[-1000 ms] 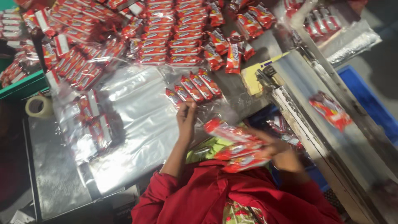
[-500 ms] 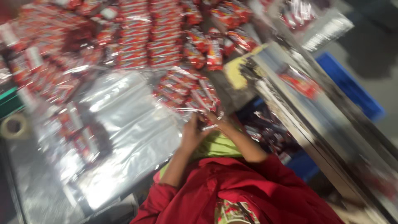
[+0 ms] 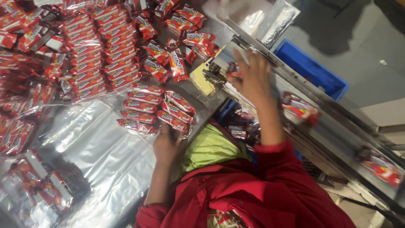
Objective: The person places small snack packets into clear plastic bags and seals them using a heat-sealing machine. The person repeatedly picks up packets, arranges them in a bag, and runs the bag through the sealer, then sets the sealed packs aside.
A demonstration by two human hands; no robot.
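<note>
The left hand point(image 3: 165, 145) lies low on the steel table point(image 3: 211, 29), its forearm running up from the red sleeve point(image 3: 236, 190) at the bottom of the view, wrist straight and palm down. Its fingers are spread a little and press against the near end of a small stack of red snack packets point(image 3: 154, 110), which lie in two short columns on the table edge just beside a sheet of clear plastic bags point(image 3: 97, 152); the fingertips touch the lowest packets but do not wrap around any of them. The right arm is stretched out and upward, away from the body, elbow nearly straight, so that the right hand point(image 3: 252, 78) reaches over the slanted metal conveyor point(image 3: 337, 126) that runs along the right side. That hand is seen from the back, fingers extended and slightly apart, and a red packet point(image 3: 234, 71) sits at its fingertips; motion blur hides whether the fingers are closed on it or only touching it. Further along the conveyor another packet point(image 3: 300, 109) lies well apart from the hand. Behind the stack, rows of more red packets point(image 3: 95, 50) cover the far part of the table, and a blue crate point(image 3: 314, 69) stands on the floor beyond the conveyor.
</note>
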